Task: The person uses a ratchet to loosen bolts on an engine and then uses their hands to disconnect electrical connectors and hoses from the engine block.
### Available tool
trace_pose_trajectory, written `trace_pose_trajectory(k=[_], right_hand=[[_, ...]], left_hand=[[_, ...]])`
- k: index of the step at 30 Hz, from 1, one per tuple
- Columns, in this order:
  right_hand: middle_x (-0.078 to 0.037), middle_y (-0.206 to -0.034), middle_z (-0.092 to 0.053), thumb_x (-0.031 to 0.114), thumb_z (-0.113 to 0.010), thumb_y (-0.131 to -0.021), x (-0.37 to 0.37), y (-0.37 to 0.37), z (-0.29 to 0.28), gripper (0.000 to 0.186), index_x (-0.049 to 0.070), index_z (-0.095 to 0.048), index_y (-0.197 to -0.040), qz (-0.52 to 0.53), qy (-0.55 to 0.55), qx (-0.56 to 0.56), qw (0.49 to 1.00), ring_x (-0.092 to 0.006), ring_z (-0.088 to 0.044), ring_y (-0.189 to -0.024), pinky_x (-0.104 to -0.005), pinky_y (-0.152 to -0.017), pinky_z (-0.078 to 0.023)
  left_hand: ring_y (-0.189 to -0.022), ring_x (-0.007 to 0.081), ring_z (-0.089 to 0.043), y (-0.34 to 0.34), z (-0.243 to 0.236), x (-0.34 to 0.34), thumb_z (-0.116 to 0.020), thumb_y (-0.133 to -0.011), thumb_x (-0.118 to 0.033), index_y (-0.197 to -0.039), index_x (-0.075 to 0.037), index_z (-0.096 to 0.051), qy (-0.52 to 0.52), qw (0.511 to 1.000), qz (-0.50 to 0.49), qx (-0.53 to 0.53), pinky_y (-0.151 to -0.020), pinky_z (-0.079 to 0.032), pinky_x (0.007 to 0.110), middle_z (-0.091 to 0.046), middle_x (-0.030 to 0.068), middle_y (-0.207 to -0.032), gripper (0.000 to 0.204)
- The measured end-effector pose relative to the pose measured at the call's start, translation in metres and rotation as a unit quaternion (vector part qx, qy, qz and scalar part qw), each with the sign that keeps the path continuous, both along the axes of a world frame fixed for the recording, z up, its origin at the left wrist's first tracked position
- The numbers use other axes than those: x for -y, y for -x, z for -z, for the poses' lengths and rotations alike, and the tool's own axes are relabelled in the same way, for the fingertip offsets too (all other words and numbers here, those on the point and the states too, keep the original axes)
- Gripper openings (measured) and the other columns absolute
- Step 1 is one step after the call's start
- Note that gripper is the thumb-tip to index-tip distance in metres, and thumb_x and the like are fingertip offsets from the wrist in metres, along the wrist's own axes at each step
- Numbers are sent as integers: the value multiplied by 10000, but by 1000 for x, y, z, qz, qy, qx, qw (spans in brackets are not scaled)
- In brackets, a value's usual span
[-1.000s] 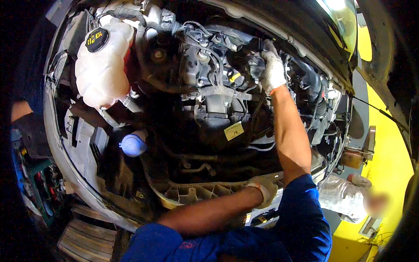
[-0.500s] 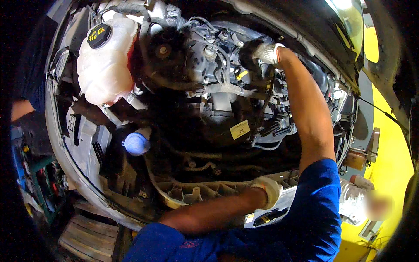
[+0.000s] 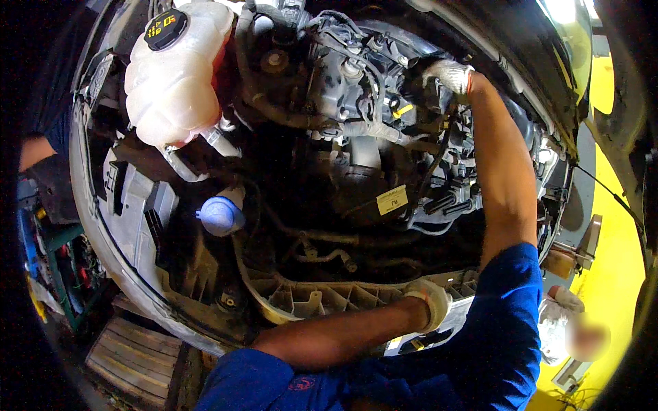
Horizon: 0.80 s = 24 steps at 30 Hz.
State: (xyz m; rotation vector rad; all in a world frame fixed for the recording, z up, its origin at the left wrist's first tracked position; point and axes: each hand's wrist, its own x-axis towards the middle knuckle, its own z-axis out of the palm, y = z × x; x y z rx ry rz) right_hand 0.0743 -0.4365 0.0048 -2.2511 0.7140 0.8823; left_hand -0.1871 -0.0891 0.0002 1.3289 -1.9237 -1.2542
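Under a raised hood, my right hand (image 3: 449, 75), in a white knit glove, reaches to the far right side of the engine (image 3: 346, 89). Its fingers curl down into a dark gap among hoses and parts, so whatever they grip is hidden. Close to it, a yellow dipstick handle (image 3: 402, 111) sticks up. My left hand (image 3: 432, 303), gloved too, rests on the front crossmember (image 3: 336, 296) near my body; its fingers cannot be made out.
A white coolant reservoir (image 3: 175, 79) with a black cap stands at the far left. Nearer is a blue washer-fluid cap (image 3: 221, 216). Wooden slats (image 3: 137, 359) lie at lower left. Another person (image 3: 563, 322) is at the right, by a yellow floor (image 3: 613, 240).
The view has shifted, so the engine bay sits slightly farther right in the picture. Both hands stay at about the same places on the car.
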Motion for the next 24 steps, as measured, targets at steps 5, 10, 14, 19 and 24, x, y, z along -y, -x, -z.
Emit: trace_pose_trajectory(k=[5, 10, 14, 19, 24], right_hand=[[-91, -856, -725, 207, -660, -863, -1, -3, 7, 199, 54, -750, -953, 138, -37, 30, 989, -208, -715, -726, -386, -656, -587], [-104, -908, -736, 204, -668, -850, 28, 1, 25, 231, 50, -759, -996, 93, -64, 34, 993, -206, -717, -778, -397, -697, -592], [-109, -925, -747, 171, -656, -850, 28, 5, 23, 246, 59, -777, -1033, 5, -20, 70, 997, -204, -720, -794, -386, -726, -597], [-101, -878, -730, 142, -643, -846, 36, 6, 29, 235, 49, -761, -1027, -26, -10, 73, 997, -197, -716, -779, -355, -732, -601], [-71, -839, -703, 159, -702, -809, 14, -1, 30, 153, 49, -707, -914, 182, -81, 40, 979, -229, -706, -778, -364, -724, -601]], left_hand=[[-849, 326, -772, -3, -5, 7, -679, -800, -176, -1117, -58, -714, -20, 999, 45, 17, -685, -605, 523, -780, 156, -971, 340], [-891, 326, -770, -7, -5, 3, -656, -838, -204, -1155, -49, -681, -8, 999, 33, -3, -724, -608, 494, -774, 172, -990, 353], [-909, 323, -769, -15, -11, 5, -637, -867, -208, -1130, -39, -683, -28, 998, 52, -2, -730, -608, 488, -771, 181, -1004, 316], [-908, 324, -770, -16, -12, 5, -632, -876, -209, -1086, -39, -702, -21, 997, 69, -3, -735, -606, 486, -772, 179, -993, 279], [-896, 322, -770, -20, -16, 4, -638, -868, -206, -1070, -42, -710, -41, 999, 25, -1, -699, -606, 487, -770, 181, -974, 270]])
